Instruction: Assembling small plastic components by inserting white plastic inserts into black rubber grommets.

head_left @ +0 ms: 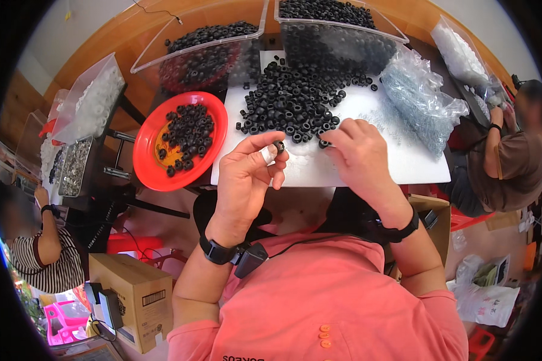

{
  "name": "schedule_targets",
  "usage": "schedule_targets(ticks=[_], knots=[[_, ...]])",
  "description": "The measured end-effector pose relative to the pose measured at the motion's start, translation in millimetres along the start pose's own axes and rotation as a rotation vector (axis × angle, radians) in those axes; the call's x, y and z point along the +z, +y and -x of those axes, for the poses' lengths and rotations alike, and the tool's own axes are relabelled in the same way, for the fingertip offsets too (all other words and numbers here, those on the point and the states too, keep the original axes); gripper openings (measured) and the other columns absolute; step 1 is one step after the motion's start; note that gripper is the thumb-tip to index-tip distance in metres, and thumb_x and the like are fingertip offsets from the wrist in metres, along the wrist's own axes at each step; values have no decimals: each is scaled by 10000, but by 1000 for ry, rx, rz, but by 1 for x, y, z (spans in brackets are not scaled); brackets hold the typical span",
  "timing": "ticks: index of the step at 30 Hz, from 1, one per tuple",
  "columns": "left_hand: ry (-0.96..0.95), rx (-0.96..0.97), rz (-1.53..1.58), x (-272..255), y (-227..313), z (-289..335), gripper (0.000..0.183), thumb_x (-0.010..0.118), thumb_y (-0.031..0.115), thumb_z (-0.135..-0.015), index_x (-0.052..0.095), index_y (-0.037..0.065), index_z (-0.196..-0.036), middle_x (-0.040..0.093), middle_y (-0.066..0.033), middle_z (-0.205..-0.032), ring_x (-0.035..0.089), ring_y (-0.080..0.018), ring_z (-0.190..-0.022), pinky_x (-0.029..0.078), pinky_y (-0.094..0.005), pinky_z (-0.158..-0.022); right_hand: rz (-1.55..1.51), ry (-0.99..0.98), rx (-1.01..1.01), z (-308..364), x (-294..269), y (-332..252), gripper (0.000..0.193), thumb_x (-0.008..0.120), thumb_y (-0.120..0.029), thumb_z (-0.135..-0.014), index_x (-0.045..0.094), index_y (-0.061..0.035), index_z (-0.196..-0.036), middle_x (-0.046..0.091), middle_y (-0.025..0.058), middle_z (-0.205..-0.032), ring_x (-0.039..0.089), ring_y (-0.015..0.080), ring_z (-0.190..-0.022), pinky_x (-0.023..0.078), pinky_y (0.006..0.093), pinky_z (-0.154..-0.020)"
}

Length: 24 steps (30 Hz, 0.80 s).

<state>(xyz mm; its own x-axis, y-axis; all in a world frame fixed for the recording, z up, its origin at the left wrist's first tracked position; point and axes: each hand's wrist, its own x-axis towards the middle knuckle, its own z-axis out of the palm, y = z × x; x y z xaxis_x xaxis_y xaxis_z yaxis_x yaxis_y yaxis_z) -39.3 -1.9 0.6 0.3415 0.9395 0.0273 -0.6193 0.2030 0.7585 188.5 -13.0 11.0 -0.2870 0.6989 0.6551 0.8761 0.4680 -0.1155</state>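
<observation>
Above the white board's near edge, my left hand (247, 171) pinches a small black ring-shaped plastic piece (280, 146) between thumb and forefinger. One of its fingers has a white wrap. My right hand (362, 157) is curled at the near right of the heap, its fingertips closed on another black ring-shaped piece (323, 144). The heap of black ring-shaped pieces (289, 99) spreads over the white board (403, 171). To the left, a red plate (141, 153) bears more such pieces on its orange centre.
Clear bins of black pieces (214, 51) (337, 42) stand behind the board. At right, a clear plastic bag (421, 99) holds tiny grey-blue bits. People sit at the left (45, 253) and right (515, 162). A cardboard box (132, 301) is at lower left.
</observation>
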Motion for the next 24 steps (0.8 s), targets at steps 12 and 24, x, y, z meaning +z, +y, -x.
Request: schedule_targets(ticks=[12,24], knots=[[-26,-49,55,-13,-1,4,248,640,38,-950,646,-57,-1179,680,-137,-989,638,-165,-838,503,-273,-606,86,-78,-54,-22,29,-1,166,737,-65,-691,698,-101,-848,571,57,-893,568,270,-878,418,402,-745],[15,-62,-42,-11,-2,8,244,642,46,-952,643,-69,-1167,674,-133,-959,625,-171,-816,495,-272,-598,186,-142,-79,-2,-27,-2,151,723,-48,-705,649,-88,-831,561,62,-885,557,273,-911,396,403,-756]])
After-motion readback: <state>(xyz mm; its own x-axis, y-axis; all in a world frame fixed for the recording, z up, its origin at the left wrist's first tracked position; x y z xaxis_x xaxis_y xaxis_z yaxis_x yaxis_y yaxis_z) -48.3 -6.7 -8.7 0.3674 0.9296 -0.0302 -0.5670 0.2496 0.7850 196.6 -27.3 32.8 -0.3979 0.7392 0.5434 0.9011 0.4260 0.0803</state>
